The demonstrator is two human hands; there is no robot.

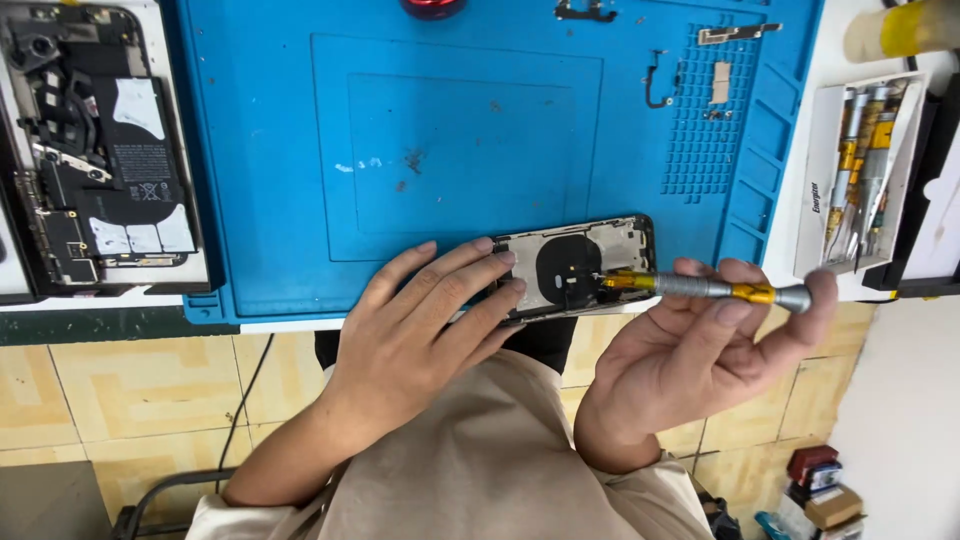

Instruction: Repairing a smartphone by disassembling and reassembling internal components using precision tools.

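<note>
Right hand [700, 345] turns screwdriver [715, 289] in phone shell [575, 265] (left hand [420, 320] steadying)

Bright, even overhead light — soft shadows, sharp focus, slight wide-angle bend at the edges

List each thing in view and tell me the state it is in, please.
Phone housing: open, back inside exposed, flat on mat edge.
Screwdriver: held level, tip on the housing.
Left hand: pressing on the housing.
Right hand: gripping the screwdriver.
Second phone: opened, at left.
Screwdriver box: open.

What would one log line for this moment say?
left hand: steadies phone | right hand: holds screwdriver, tip in phone | surface: blue mat
</note>
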